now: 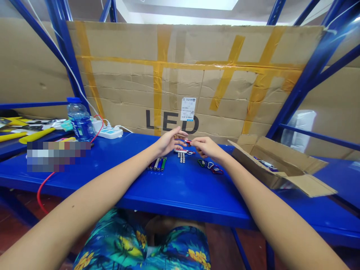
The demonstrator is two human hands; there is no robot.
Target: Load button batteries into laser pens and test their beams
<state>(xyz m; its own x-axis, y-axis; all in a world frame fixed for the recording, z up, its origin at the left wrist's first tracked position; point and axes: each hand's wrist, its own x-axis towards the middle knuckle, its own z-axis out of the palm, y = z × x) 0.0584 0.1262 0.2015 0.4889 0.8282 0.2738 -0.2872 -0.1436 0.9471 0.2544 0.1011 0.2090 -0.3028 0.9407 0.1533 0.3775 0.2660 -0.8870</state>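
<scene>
A small red object (187, 142) was pinched in the right hand (204, 146), just beside the left hand (171, 141), whose fingers were loosely spread. Right of them, slim items (266, 164) were held in an open cardboard box (285, 154); left, a blue-capped bottle (80, 122) was set.

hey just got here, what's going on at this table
A person works at a blue table. The right hand pinches a small red piece; the left hand is open beside it, though whether it touches the piece is unclear. Small silver pieces, a row of coloured tubes and carabiners lie nearby, with an open cardboard box to the right.
</scene>
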